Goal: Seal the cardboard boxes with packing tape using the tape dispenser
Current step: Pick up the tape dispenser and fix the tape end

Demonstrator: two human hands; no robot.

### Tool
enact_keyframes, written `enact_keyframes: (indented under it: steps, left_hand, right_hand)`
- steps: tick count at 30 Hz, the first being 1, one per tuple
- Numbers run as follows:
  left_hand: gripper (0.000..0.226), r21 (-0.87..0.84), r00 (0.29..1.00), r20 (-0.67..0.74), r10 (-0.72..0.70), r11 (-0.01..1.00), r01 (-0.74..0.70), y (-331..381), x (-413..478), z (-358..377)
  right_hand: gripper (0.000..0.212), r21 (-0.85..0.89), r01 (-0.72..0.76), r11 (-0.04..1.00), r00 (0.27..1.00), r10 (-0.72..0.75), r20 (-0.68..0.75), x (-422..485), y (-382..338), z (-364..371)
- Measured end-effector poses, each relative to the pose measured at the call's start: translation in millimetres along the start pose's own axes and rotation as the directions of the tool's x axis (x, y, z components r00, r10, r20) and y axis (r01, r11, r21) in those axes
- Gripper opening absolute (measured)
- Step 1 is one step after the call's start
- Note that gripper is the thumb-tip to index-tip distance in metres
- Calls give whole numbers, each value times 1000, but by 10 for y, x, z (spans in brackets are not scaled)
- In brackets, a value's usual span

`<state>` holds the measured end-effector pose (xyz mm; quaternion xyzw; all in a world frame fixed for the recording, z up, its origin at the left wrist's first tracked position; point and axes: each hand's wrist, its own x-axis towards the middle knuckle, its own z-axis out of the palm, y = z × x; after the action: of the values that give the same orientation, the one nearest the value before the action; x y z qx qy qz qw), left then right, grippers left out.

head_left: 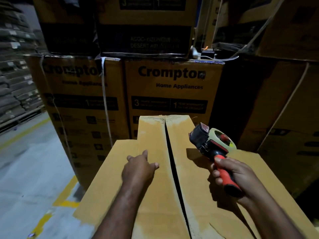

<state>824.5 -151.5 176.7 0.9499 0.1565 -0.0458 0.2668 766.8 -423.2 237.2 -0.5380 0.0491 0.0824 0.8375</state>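
Nearest, pressing on the left flap of the cardboard box (pixel 110 178) with the left hand (pixel 139 167), fingers straight, holding nothing. Rightward, gripping the tape dispenser (pixel 207 140) by its red handle in the right hand (pixel 231 173), fingers curled round, above the right flap. Between the 2 flaps, an untaped seam (pixel 170 152). Beyond, stacked Crompton cartons (pixel 172 87).

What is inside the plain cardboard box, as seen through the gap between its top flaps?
The gap in the cardboard box shows only darkness. The folded flaps, with the left hand on one, cover the contents.
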Motion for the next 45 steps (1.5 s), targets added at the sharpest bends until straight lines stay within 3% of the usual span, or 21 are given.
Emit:
enact_keyframes:
  steps: [6,11,15,19,22,24,26,27,28,29,31,33,36,39,45]
  left_hand:
    - [69,38,1000,-18,10,999,-9,19,20,-9]
    - [65,85,998,-48,29,996,-25,82,-155,-50]
    - [63,71,999,-51,-1,997,4,27,-430,-68]
    - [68,93,997,45,-61,994,56,29,-791,-85]
    - [71,89,979,177,-102,992,87,45,-934,-212]
    - [52,68,963,245,-112,993,98,82,-904,-388]
    - [43,-66,987,120,-107,991,116,135,-844,-544]
    - [45,-247,994,65,-92,963,105,166,-802,-619]
    - [50,-514,995,46,-94,851,104,212,-772,-683]
    - [58,-745,991,103,-87,654,135,269,-742,-740]
    - [72,-915,966,257,-12,319,248,347,-702,-831]
    - [75,-934,942,327,68,171,312,418,-690,-876]
    - [68,-946,954,286,85,180,268,492,-708,-905]
    - [56,-936,964,264,44,251,245,452,-629,-864]
    - [49,-875,918,394,45,326,359,371,-267,-879]
  right_hand:
    - [20,-29,-7,1000,999,6,-34,-47,189,107]
    - [32,-225,27,974,1000,-29,-2,128,318,41]
    - [43,-394,86,915,992,-43,115,343,154,-71]
    - [54,-599,144,788,988,-79,133,538,43,-56]
    - [48,-668,241,704,970,-154,187,609,25,-5]
    - [41,-738,333,586,942,-245,231,608,43,32]
    - [41,-802,401,442,902,-344,261,543,71,94]
    - [42,-821,424,383,880,-388,274,486,75,129]
    - [43,-828,449,335,857,-425,293,421,72,160]
    - [44,-830,470,301,837,-450,311,357,68,189]
    - [44,-814,502,292,812,-483,327,233,54,245]
    - [45,-788,510,345,813,-492,311,150,18,287]
    - [49,-770,486,413,850,-428,307,126,-22,284]
    - [51,-776,503,382,847,-399,352,150,14,245]
    - [64,-808,529,259,780,-522,345,258,214,306]
